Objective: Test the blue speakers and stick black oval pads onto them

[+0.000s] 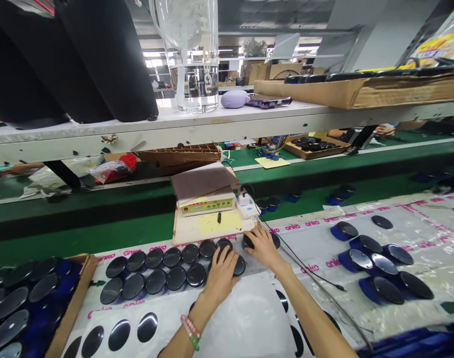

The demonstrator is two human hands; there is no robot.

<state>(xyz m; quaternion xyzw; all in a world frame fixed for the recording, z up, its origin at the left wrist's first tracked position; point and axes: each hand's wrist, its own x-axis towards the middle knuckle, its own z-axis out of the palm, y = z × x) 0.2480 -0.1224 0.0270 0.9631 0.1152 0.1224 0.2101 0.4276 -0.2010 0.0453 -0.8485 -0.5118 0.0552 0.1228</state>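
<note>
Several blue round housings with glossy black tops [177, 277] stand in two rows on the bench. My left hand [222, 273] is curled over the housings at the right end of these rows, its fingers bent around a black-topped housing [239, 266]. A beaded bracelet [190, 332] circles my left wrist. To the right, my right hand [263, 244] grips a black-topped housing [274, 240] from above, with another dark top showing at its fingertips. Below the hands lies a white sheet [249, 318] with black discs [147, 327] on it.
A cardboard tray [83, 278] of similar housings sits at left. More housings [385, 290] stand at right. A cable [316, 276] crosses the bench beside my right arm. Behind are a small control box [206, 205] and a green conveyor [137, 211], under a shelf [167, 130] carrying a clear jug [195, 84].
</note>
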